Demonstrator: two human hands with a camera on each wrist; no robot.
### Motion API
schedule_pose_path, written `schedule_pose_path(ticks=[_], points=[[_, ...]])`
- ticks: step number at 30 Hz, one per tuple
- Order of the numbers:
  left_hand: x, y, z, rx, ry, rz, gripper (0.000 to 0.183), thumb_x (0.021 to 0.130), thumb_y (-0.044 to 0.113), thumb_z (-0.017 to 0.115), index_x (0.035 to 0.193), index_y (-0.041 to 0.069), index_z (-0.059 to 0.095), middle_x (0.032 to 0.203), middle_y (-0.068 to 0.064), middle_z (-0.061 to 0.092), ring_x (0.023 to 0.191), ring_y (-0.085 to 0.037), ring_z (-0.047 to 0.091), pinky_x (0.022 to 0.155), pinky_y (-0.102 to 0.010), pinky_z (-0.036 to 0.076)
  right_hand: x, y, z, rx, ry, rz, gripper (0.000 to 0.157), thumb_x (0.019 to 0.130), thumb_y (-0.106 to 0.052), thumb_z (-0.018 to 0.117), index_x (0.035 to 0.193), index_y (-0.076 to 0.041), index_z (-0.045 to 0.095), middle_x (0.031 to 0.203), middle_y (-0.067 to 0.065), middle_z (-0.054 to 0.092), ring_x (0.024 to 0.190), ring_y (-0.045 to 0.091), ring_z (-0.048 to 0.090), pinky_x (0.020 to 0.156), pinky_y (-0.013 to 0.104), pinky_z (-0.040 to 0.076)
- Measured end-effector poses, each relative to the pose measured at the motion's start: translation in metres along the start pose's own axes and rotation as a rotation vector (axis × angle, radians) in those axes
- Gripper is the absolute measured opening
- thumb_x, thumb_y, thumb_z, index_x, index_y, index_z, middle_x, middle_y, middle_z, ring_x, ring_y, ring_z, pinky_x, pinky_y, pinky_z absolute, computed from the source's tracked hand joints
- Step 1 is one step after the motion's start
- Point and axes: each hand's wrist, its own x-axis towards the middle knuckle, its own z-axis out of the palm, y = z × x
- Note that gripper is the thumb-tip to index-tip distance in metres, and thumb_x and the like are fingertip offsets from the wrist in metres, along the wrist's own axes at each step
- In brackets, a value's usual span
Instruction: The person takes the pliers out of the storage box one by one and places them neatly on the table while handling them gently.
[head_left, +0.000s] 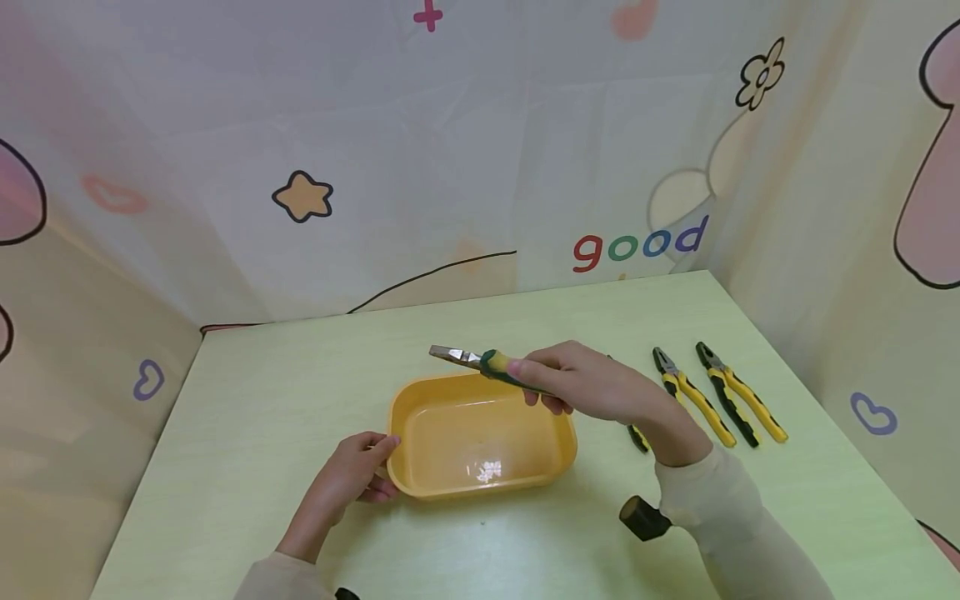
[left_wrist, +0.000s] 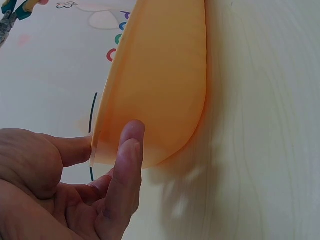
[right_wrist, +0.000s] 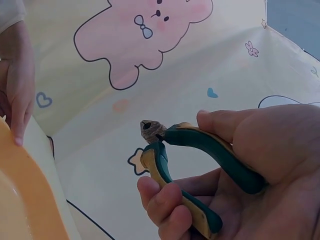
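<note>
A yellow plastic basin [head_left: 480,433] sits on the table. My left hand [head_left: 360,467] holds its left end, thumb at the rim and fingers against the outer wall; the left wrist view shows this grip on the basin [left_wrist: 160,75] close up. Over the basin's far right side, my right hand [head_left: 585,379] grips a pair of pliers [head_left: 491,362] with green and yellow handles, the metal head pointing left. In the right wrist view the handles of the pliers [right_wrist: 212,147] are spread apart, with thumb and fingers around them. Nothing is between the jaws.
Two pairs of yellow-and-black pliers, one [head_left: 697,400] beside the other [head_left: 738,392], lie on the right of the table. A third pair [head_left: 637,439] is mostly hidden behind my right hand. A black cylindrical thing [head_left: 645,518] shows by the right sleeve. Printed curtains [head_left: 450,167] surround the table.
</note>
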Motion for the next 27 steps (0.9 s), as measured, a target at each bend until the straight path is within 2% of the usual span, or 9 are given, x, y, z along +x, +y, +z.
schedule_pose_path(ticks=[12, 18, 27], points=[[0.0, 0.0, 0.0, 0.002, 0.002, -0.003, 0.037, 0.108, 0.024, 0.055, 0.125, -0.009, 0.059, 0.091, -0.016, 0.065, 0.058, -0.019, 0.065, 0.052, -0.029, 0.059, -0.008, -0.009, -0.013, 0.024, 0.042, -0.008, 0.043, 0.111, -0.041, 0.046, 0.093, -0.008, 0.067, 0.073, 0.007, 0.053, 0.068, 0.022, 0.05, 0.062, 0.028, 0.041], [0.0, 0.001, 0.0, 0.002, 0.002, -0.002, 0.037, 0.108, 0.024, 0.056, 0.124, -0.009, 0.059, 0.092, -0.016, 0.065, 0.058, -0.019, 0.065, 0.053, -0.029, 0.059, -0.013, -0.015, -0.022, 0.049, 0.05, 0.01, 0.045, 0.111, -0.042, 0.044, 0.097, -0.006, 0.068, 0.075, 0.008, 0.052, 0.067, 0.021, 0.049, 0.067, 0.031, 0.04], [0.001, 0.0, 0.0, 0.005, 0.007, -0.007, 0.038, 0.108, 0.025, 0.056, 0.124, -0.009, 0.059, 0.092, -0.016, 0.066, 0.058, -0.019, 0.066, 0.053, -0.03, 0.06, -0.019, -0.018, -0.031, 0.058, 0.038, -0.018, 0.044, 0.112, -0.037, 0.043, 0.096, -0.004, 0.068, 0.072, 0.008, 0.051, 0.063, 0.019, 0.047, 0.064, 0.03, 0.04]])
